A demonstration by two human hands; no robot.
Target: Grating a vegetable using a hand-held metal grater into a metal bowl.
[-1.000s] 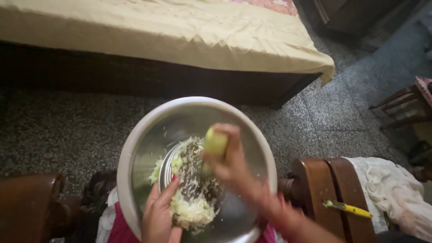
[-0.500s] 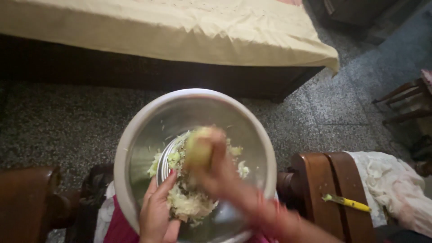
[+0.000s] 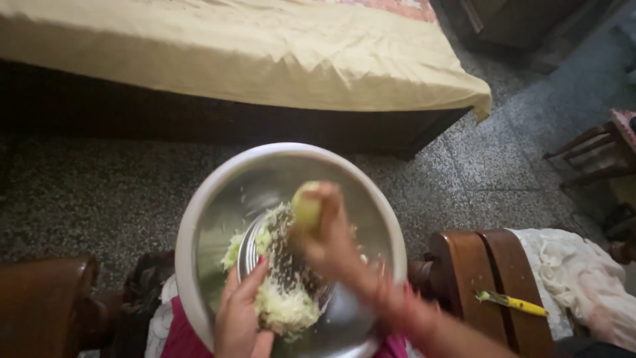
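My right hand point(image 3: 331, 242) gripped the small vegetable stub point(image 3: 307, 205) tight against the grater point(image 3: 281, 262); my left point(image 3: 238, 318) clasped the grater. A slip risked scraped fingertips.

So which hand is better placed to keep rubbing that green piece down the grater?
Probably the right hand: it already grips the green piece against the grater. The left hand is busy steadying the grater's lower edge inside the bowl.

Over a wide steel bowl point(image 3: 199, 245), the right hand point(image 3: 331, 242) presses a pale green vegetable point(image 3: 307, 205) onto a grater point(image 3: 291, 265) steadied by the left hand point(image 3: 240, 311); shreds point(image 3: 281, 308) heap below
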